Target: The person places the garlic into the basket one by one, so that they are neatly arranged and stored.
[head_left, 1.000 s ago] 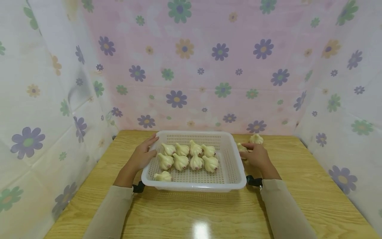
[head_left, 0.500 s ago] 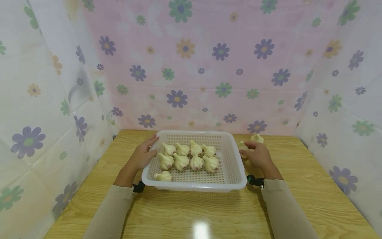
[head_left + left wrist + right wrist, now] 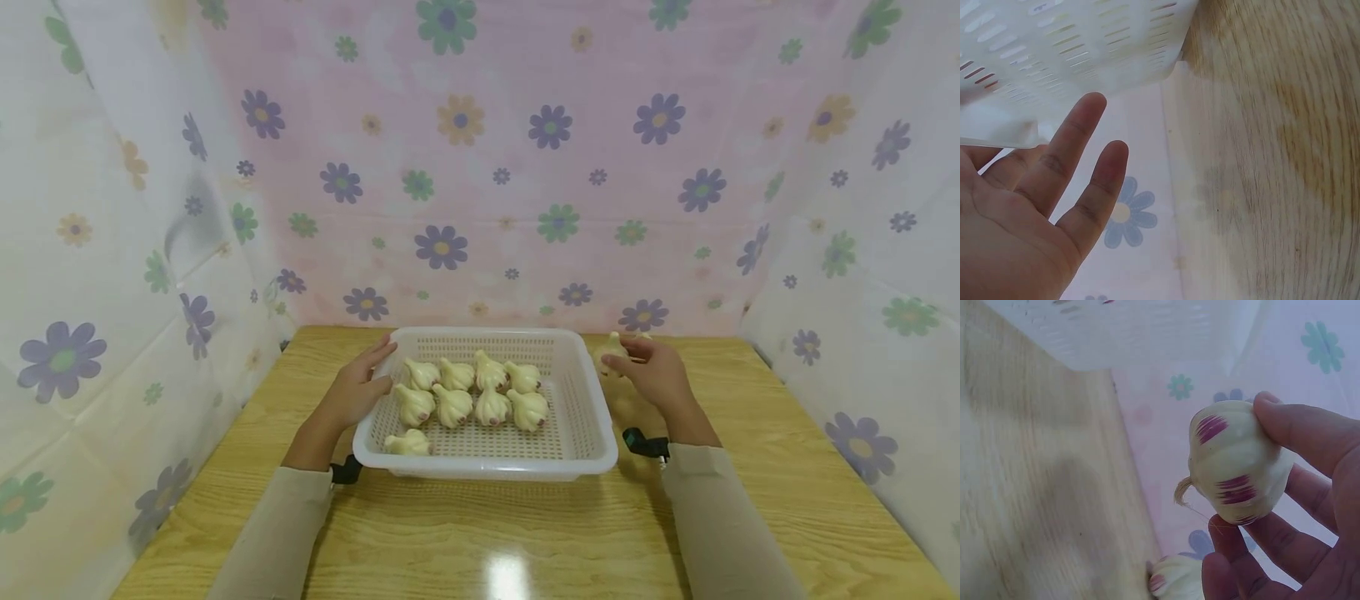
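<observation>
A white plastic basket (image 3: 487, 468) stands on the table with several cream garlic bulbs (image 3: 454, 407) in rows inside. My left hand (image 3: 354, 392) holds the basket's left rim, thumb over the edge; in the left wrist view two fingers (image 3: 1088, 119) extend along the outer wall. My right hand (image 3: 660, 375) grips another garlic bulb (image 3: 611, 353) just beyond the basket's right side. In the right wrist view this garlic bulb (image 3: 1238, 462) has purple streaks and a tuft of root, and sits between thumb and fingers, raised. Behind that hand a further garlic bulb (image 3: 1179, 577) lies on the table.
The wooden table (image 3: 420, 533) runs in front of and beside the basket. A floral cloth (image 3: 495, 167) hangs at the back and on both sides. A black wrist device (image 3: 645, 443) sits under the right wrist, another (image 3: 347, 471) under the left.
My right hand has lifted its garlic bulb off the table and shifted slightly up and away, now mostly covering the bulb behind. The left hand and the basket have stayed in place.
</observation>
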`<state>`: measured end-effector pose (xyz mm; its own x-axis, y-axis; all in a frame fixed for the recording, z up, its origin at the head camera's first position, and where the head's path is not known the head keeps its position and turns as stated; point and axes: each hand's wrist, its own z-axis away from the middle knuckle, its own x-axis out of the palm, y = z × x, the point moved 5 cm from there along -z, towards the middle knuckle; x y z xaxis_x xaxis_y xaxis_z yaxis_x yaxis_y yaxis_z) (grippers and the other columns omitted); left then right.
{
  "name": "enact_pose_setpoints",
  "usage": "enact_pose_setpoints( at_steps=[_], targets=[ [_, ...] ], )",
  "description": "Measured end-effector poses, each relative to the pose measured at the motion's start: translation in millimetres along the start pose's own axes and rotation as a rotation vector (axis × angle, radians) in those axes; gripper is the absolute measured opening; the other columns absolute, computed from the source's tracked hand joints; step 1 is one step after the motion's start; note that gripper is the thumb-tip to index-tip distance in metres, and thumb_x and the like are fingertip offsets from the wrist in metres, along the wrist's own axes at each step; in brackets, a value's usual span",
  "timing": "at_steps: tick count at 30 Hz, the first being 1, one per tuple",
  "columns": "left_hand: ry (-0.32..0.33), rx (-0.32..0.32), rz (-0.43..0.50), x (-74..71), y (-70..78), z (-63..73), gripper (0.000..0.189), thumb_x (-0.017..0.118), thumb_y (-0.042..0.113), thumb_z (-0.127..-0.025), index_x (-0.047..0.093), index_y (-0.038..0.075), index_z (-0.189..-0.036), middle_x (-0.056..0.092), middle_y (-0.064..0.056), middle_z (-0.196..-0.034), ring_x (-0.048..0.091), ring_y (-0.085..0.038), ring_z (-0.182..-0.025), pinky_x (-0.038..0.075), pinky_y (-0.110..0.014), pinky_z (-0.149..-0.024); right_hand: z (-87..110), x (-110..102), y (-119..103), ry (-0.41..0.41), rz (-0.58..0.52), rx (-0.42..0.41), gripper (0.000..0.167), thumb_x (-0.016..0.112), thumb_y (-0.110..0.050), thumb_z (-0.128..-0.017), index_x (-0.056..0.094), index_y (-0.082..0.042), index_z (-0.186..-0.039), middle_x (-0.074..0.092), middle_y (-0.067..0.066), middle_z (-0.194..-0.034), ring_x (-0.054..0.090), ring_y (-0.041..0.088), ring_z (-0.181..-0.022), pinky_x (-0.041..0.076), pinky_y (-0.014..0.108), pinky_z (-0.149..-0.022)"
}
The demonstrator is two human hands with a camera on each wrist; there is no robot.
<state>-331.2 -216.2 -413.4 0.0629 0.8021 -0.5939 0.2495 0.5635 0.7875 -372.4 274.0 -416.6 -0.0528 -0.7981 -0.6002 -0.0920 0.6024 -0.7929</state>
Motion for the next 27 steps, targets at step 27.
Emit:
enact_pose_setpoints(
  at_steps=[27],
  targets=[
    [-0.002, -0.012, 0.002, -0.7, -2.2, 1.3, 0.071, 0.051, 0.014, -0.093, 0.035, 0.015, -0.163, 0.016, 0.006, -0.174, 0.031, -0.043, -0.153, 0.054, -0.054, -0.102, 13.1, -20, -53, 0.124, -0.049, -0.087, 0.081, 0.069, -0.063, -0.089, 0.056, -0.008, -0.148, 0.059, 0.017, -0.147, 0.063, 0.039, -0.127, 0.058, 0.053, -0.094]
  ],
)
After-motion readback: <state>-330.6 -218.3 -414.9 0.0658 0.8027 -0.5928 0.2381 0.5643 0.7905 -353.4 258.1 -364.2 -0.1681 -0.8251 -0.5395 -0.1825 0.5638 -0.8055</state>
